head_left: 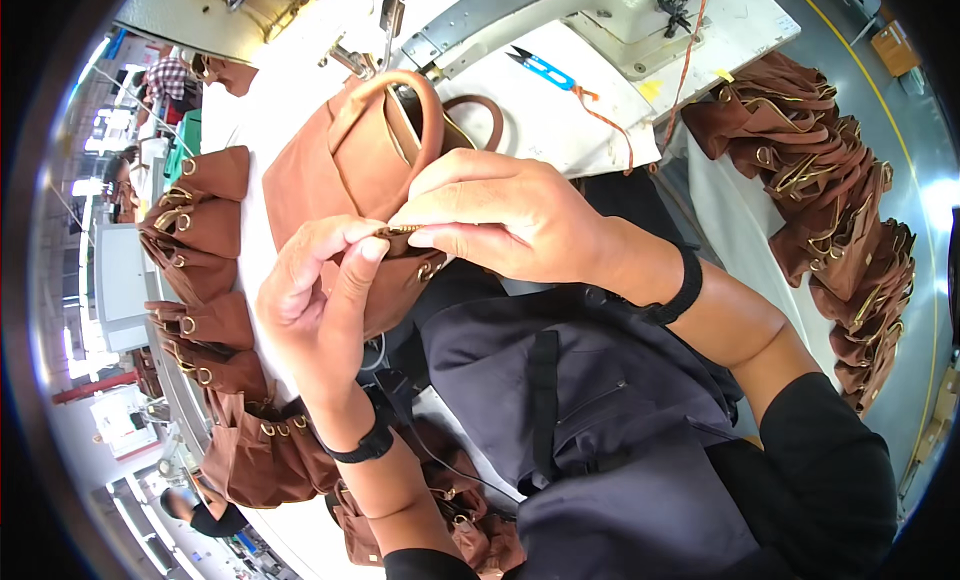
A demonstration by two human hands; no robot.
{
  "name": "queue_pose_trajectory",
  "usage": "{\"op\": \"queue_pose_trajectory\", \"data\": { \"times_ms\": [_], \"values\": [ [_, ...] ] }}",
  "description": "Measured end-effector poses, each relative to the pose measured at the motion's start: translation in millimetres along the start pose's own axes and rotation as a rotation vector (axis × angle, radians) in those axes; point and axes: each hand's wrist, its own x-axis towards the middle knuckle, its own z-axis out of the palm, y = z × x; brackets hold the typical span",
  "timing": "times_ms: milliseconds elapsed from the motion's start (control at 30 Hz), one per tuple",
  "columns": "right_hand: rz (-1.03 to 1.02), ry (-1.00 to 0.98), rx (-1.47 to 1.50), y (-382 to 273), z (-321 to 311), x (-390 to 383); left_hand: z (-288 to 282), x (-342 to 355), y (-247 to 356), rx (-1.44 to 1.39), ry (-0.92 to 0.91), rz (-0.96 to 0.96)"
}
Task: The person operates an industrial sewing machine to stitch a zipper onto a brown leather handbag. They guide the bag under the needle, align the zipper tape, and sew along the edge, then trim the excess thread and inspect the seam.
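Observation:
A tan-brown leather bag [310,170] with two rolled handles lies tilted at the sewing table, above my lap. Both my hands meet at the bag's near edge, where a short row of brass zipper teeth [405,230] shows. My left hand [320,290] pinches that edge between thumb and forefinger. My right hand [520,220] pinches it from the right, fingers pressed together over the teeth. Brass D-rings [431,268] hang just below my right fingertips. The exact piece between my fingertips is partly hidden.
A sewing machine [350,60], blue thread snips [543,69] and black metal parts [672,12] sit at the top. Brown bag pieces are heaped along the right [770,120] and left [205,230]. Co-workers appear at far left [170,80] and lower left [215,510].

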Motion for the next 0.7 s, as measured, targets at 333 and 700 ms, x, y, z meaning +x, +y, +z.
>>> {"op": "queue_pose_trajectory", "data": {
  "times_ms": [333, 700],
  "values": [
    [0.126, -0.094, 0.05, 2, 4, 20, -6, 4, -12, -0.123, 0.091, -0.255],
    [0.401, 0.068, 0.017, -15, 20, 19, 41, -15, -8, 0.021, 0.345, -0.181]
  ]
}}
